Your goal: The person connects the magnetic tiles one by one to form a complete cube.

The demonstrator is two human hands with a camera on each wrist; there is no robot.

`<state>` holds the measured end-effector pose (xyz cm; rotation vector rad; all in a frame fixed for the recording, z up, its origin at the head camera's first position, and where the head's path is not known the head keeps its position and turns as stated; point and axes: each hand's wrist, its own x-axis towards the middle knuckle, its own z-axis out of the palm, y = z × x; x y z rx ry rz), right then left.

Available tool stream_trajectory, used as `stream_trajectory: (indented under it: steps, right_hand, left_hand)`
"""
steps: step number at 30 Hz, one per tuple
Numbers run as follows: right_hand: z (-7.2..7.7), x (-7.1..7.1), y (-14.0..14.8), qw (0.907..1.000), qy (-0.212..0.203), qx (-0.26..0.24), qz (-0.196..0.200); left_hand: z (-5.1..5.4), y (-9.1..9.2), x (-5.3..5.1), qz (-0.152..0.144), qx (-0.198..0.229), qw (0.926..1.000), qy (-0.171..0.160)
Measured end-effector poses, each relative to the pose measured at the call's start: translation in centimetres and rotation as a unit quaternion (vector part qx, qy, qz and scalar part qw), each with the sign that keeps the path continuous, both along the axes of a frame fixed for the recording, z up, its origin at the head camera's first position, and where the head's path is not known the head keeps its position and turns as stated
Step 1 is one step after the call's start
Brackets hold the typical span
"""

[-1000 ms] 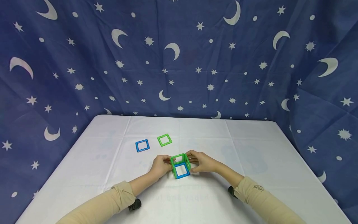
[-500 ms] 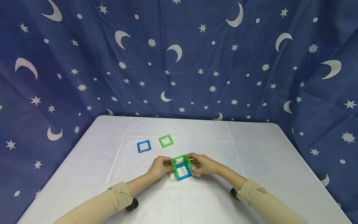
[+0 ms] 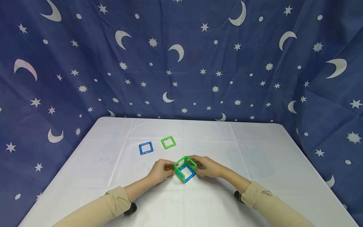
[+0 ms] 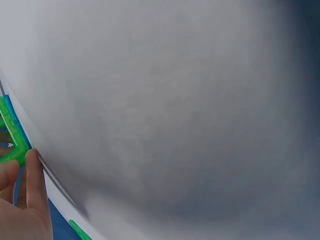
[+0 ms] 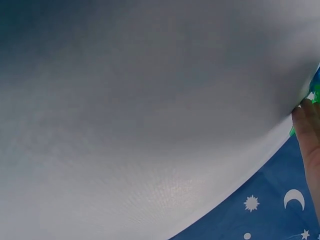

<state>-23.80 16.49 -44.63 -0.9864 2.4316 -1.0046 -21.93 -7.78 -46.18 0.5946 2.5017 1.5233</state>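
In the head view, a small box of magnetic tiles [image 3: 180,175] stands on the white-covered table. Green square frames form its upright sides, and a blue square frame [image 3: 192,177] lies at its base. My left hand [image 3: 161,171] grips the box's left side with thumb and fingers; in the left wrist view, the fingertips [image 4: 34,160] meet a green corner. From the right, my right hand [image 3: 208,166] holds the opposite side, fingers behind the wall and thumb lower down. The right wrist view shows only part of that hand [image 5: 309,135] and slivers of green and blue.
Farther back on the table [image 3: 227,142], a loose blue square tile [image 3: 146,153] and a loose green square tile [image 3: 168,147] lie flat, apart from each other. A dark blue curtain [image 3: 193,56] with moons and stars hangs behind the table's far edge.
Between my two hands the box has turned on the table, so one corner of its blue base now points toward me. The loose tiles stay where they were.
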Motion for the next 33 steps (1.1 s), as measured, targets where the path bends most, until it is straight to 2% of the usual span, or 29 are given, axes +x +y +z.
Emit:
stream_trajectory:
  steps: [7,19,27,33]
  right_hand:
    - [0.1,0.0,-0.5,0.9992,0.036,0.005,-0.015]
    - [-0.2,-0.1,-1.0,0.9943,0.068,-0.018,-0.080]
    - [-0.4,-0.4,-1.8,0.9906,0.090,-0.017,-0.101]
    - [-0.5,-0.3,-2.8,0.9919,0.083,-0.016,-0.095]
  left_hand:
    - [0.2,-0.3,0.6,-0.015,0.008,0.9994,-0.029]
    - [0.4,-0.7,1.2,-0.027,0.010,0.9988,-0.039]
    - [0.4,-0.9,1.6,-0.028,-0.004,0.9995,-0.012]
    - [0.5,-1.2,2.2,-0.023,-0.047,0.9985,0.015]
